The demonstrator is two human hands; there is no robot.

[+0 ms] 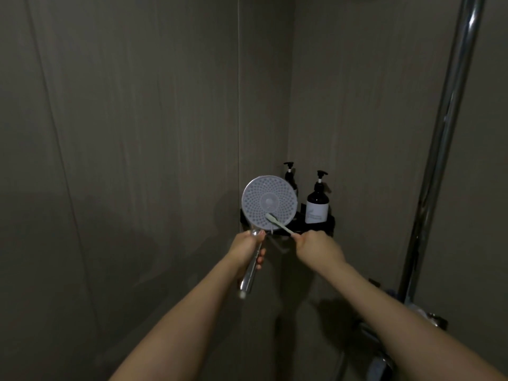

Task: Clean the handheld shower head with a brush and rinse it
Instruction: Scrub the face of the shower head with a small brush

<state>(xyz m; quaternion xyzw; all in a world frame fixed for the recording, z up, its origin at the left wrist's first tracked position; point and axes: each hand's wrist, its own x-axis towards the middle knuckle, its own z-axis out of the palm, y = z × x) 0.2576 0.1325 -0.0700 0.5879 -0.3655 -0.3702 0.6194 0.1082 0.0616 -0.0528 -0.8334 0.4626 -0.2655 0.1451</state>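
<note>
The handheld shower head (269,202) is held upright in front of the corner, its round perforated grey face turned toward me. My left hand (247,250) is shut around its chrome handle, which runs down and left below the fist. My right hand (316,246) grips the end of a pale toothbrush (278,223). The brush's bristle end rests on the lower right part of the spray face.
A black corner shelf (328,225) behind the shower head holds two dark pump bottles (317,202). A chrome riser pipe (445,149) runs up the right wall, with the mixer valve (428,316) at lower right. Tiled walls surround the dim stall.
</note>
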